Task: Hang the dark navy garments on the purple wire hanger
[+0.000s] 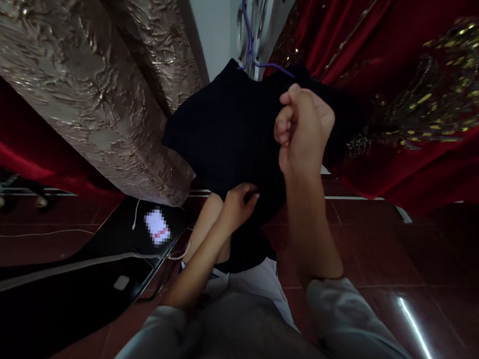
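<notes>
A dark navy shirt [231,128] hangs in front of me on a purple hanger [251,49], its lower part draping down over my lap. My left hand [239,204] is at the lower part of the shirt, with curled fingers and thumb pinching the dark cloth. Raised before the shirt's upper right side is my right hand [305,126], closed in a fist with thumb and forefinger pressed together. Whatever it may hold is too small or hidden to make out.
On the left, a black table [66,293] bears a lit phone [157,226], a small white object [121,282] and white cables. Beige embossed curtains [88,88] hang at left. Red sequinned drapes [397,104] hang at right, above a reddish tiled floor [384,253].
</notes>
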The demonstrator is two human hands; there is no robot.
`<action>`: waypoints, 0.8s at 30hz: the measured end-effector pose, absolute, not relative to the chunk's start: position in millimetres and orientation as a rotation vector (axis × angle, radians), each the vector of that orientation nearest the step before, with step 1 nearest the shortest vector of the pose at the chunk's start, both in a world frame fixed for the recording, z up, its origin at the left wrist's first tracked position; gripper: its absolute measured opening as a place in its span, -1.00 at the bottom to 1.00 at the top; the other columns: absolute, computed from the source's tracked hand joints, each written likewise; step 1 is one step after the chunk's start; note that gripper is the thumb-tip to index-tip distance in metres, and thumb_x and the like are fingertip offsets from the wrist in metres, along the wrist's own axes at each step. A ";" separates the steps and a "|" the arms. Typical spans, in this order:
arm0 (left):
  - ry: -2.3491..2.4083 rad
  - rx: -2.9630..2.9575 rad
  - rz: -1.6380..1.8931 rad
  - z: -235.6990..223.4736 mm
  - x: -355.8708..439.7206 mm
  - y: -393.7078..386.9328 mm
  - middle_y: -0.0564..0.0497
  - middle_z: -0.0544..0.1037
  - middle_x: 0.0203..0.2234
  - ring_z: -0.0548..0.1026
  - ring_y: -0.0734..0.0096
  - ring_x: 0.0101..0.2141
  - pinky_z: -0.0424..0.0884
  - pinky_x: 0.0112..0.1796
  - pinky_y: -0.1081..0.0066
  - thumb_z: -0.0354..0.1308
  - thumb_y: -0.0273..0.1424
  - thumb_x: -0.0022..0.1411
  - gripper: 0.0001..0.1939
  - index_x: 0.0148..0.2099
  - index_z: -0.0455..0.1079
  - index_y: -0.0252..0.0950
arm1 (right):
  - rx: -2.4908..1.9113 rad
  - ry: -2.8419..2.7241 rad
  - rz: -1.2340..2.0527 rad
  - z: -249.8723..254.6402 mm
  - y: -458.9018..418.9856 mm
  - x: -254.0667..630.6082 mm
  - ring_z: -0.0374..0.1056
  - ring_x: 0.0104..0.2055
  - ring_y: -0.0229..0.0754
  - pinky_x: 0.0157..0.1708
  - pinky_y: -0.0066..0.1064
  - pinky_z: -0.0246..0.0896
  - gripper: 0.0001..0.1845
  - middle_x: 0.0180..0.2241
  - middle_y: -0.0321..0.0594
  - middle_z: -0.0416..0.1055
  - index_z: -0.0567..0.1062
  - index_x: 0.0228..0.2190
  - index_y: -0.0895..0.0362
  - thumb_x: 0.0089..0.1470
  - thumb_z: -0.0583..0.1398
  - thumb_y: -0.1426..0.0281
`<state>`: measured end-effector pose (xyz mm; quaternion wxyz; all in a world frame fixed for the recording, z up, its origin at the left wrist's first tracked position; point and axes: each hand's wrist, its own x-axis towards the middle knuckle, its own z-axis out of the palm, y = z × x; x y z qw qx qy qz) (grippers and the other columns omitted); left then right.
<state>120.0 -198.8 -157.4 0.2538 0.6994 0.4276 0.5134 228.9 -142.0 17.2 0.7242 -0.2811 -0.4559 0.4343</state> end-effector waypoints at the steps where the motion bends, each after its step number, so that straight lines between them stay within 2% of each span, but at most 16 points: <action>1: 1.078 1.921 1.397 -140.1 115.1 -193.2 -0.04 0.60 -0.27 0.58 0.31 -0.26 0.49 -0.19 0.29 0.17 -0.51 0.33 -0.86 -0.09 0.50 -0.24 | -0.639 -1.019 0.947 12.7 -142.7 228.7 -0.03 -0.72 -0.42 -0.71 -0.47 -0.30 -0.59 -0.70 -0.42 0.22 0.44 -0.49 0.11 0.16 0.31 0.07; 4: 0.925 1.788 1.659 -74.8 100.2 -172.2 -0.01 0.56 -0.26 0.58 0.32 -0.20 0.49 -0.09 0.30 0.19 -0.41 0.40 -0.75 0.10 0.46 -0.20 | -0.740 -1.097 0.938 2.3 -144.1 226.3 0.00 -0.70 -0.41 -0.71 -0.48 -0.21 -0.57 -0.70 -0.42 0.20 0.40 -0.51 0.09 0.21 0.26 0.06; 6: 0.903 1.651 1.772 -33.4 92.4 -155.4 0.01 0.53 -0.26 0.57 0.27 -0.17 0.48 -0.09 0.29 0.31 -0.36 0.33 -0.78 0.01 0.49 -0.21 | -0.787 -1.186 0.926 1.3 -144.2 223.8 0.04 -0.68 -0.41 -0.68 -0.51 -0.14 -0.61 -0.69 -0.42 0.20 0.40 -0.50 0.10 0.25 0.24 0.12; 9: 0.880 1.868 1.705 1.9 82.7 -133.8 0.02 0.47 -0.36 0.53 0.27 -0.22 0.46 -0.06 0.26 0.35 -0.37 0.30 -0.89 -0.21 0.50 -0.28 | -0.791 -1.293 0.885 1.7 -144.7 220.4 0.11 -0.64 -0.42 -0.63 -0.55 -0.03 -0.66 -0.67 -0.42 0.23 0.40 -0.49 0.11 0.27 0.22 0.22; 14: 0.917 1.980 1.628 -6.2 68.8 -130.5 0.01 0.45 -0.38 0.53 0.21 -0.20 0.46 -0.04 0.21 0.41 -0.29 0.25 -0.76 -0.27 0.44 -0.30 | -0.871 -1.303 0.875 -21.1 -140.4 216.5 0.05 -0.64 -0.43 -0.64 -0.55 -0.10 -0.61 -0.66 -0.45 0.16 0.34 -0.48 0.09 0.21 0.28 0.12; 17: 0.961 2.072 1.679 -7.1 66.3 -143.8 0.01 0.45 -0.37 0.52 0.25 -0.22 0.46 -0.05 0.24 0.38 -0.19 0.27 -0.70 -0.26 0.42 -0.29 | -0.921 -1.308 0.840 -44.7 -131.9 214.4 0.01 -0.65 -0.42 -0.62 -0.51 -0.14 -0.63 -0.67 -0.45 0.15 0.32 -0.52 0.10 0.21 0.28 0.19; 19: 0.971 2.121 1.857 4.8 61.8 -147.7 0.01 0.45 -0.34 0.49 0.31 -0.23 0.44 -0.07 0.32 0.30 -0.15 0.35 -0.70 -0.22 0.44 -0.29 | -0.982 -1.326 0.787 -59.4 -130.3 213.8 -0.01 -0.65 -0.42 -0.61 -0.49 -0.14 -0.62 -0.69 -0.44 0.13 0.28 -0.57 0.10 0.20 0.26 0.27; 22: 0.948 2.167 2.227 24.8 35.9 -130.8 0.01 0.44 -0.27 0.43 0.43 -0.20 0.39 -0.11 0.45 0.20 -0.24 0.46 -0.76 -0.11 0.44 -0.34 | -1.042 -1.332 0.783 -76.6 -141.7 212.8 0.00 -0.65 -0.40 -0.60 -0.47 -0.13 -0.62 -0.71 -0.43 0.13 0.27 -0.58 0.10 0.20 0.23 0.28; 24: 1.060 2.162 2.232 22.9 6.6 -107.6 0.04 0.42 -0.25 0.40 0.50 -0.18 0.37 -0.09 0.51 0.24 -0.32 0.44 -0.81 -0.09 0.39 -0.36 | -1.045 -1.306 0.839 -83.8 -155.1 210.5 0.02 -0.64 -0.38 -0.60 -0.47 -0.13 -0.64 -0.70 -0.42 0.15 0.29 -0.57 0.09 0.20 0.21 0.25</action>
